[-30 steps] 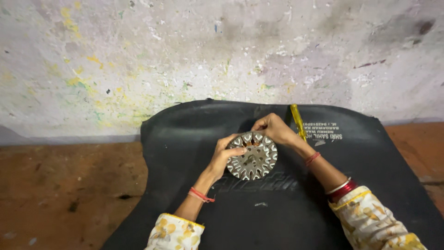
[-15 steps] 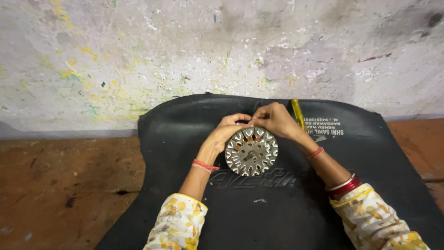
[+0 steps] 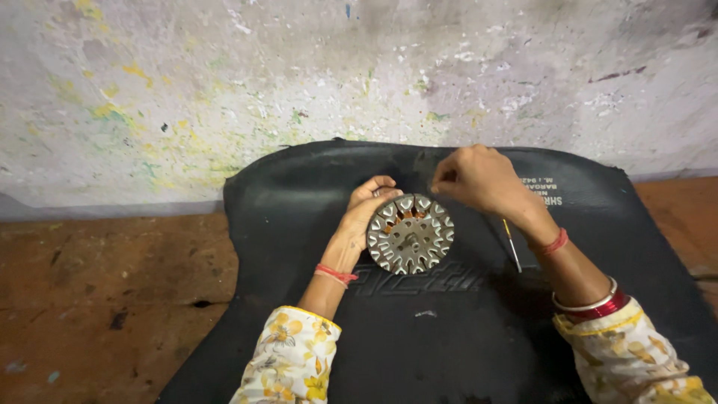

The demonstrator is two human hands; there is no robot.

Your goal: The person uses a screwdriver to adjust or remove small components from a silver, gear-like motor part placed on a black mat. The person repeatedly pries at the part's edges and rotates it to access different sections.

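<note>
From the head view, your left hand (image 3: 366, 217) closes its grip around the far-left rim of the round toothed metal core (image 3: 410, 233), holding it on the black rubber mat (image 3: 299, 194). Your right hand (image 3: 479, 179) pinches its fingertips just above the core's far edge; whether they hold a wire, you cannot tell. Copper shows in only a few far slots, so most look unfilled. A thin yellow-handled tool (image 3: 511, 244) lies just right of the core.

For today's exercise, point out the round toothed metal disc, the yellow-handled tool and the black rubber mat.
round toothed metal disc (image 3: 410, 234), head view, on its flat centre.
yellow-handled tool (image 3: 511, 244), head view, on its thin shaft.
black rubber mat (image 3: 284, 194), head view, on bare upper-left surface.
</note>
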